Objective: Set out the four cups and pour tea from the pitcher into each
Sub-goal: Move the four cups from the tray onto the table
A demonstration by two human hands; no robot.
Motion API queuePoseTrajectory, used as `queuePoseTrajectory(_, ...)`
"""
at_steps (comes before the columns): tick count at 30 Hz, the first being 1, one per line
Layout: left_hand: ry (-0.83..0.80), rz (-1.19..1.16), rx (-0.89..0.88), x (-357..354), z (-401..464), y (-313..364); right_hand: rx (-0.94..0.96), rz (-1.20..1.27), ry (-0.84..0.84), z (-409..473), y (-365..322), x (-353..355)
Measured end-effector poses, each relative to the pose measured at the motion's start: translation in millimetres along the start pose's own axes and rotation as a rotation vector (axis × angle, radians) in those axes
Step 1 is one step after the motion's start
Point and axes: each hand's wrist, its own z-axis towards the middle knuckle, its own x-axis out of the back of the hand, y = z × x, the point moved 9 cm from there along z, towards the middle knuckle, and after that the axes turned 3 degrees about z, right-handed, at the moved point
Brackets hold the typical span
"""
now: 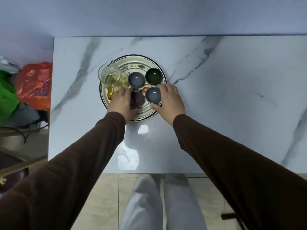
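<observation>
Nearest to the lens: two brown sleeves (93,156), reaching forward over pale trousers and the near table edge. Left hand (122,103) curled round the dark brown cup (137,99), fingers on its far-left side and thumb toward the near side; looks closed on it, though contact partly hidden. Right hand (169,100) cupped round the near blue-grey cup (153,95), fingertips at the far rim, thumb at the near side; grip appears closed, cup not yet lifted as far as can be judged.

Outward from the hands: a second blue-grey cup (136,78) just beyond the left hand, a dark green cup (154,76) just beyond the right. All four crowded on the patterned plate (132,63), nearly touching one another. Glass pitcher (111,77) of pale yellow tea on the plate's left edge, just beside the left hand, amber handle toward the near left, spout toward the far side. Upright, part full.

Deciding relation: each hand already on the near cup of its own side, so likely both coming off the plate toward the body or sideways. Plenty of bare marble table (232,97) to the right and in front of the plate; less on the left, with the table's left edge not far off. Risk on the left: knocking the pitcher while drawing the brown cup away. Setting-out barely begun; pouring not started.
</observation>
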Motion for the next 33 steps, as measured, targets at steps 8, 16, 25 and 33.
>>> queuePoseTrajectory(8,0.08,-0.057,-0.002,-13.1,8.6,-5.1,0.036,-0.023,0.058,14.6,6.4,-15.6)
queuePoseTrajectory(16,0.103,-0.113,-0.031,0.2,3.8,12.8,-0.03,0.129,0.168,-9.4,24.3,6.9)
queuePoseTrajectory(25,0.099,-0.075,-0.202,-2.8,-22.0,110.8,-0.168,0.161,0.271,-87.1,96.2,56.4)
queuePoseTrajectory(33,0.063,-0.014,-0.305,-41.1,-74.9,209.7,-0.226,0.163,0.328,-178.0,180.4,107.4)
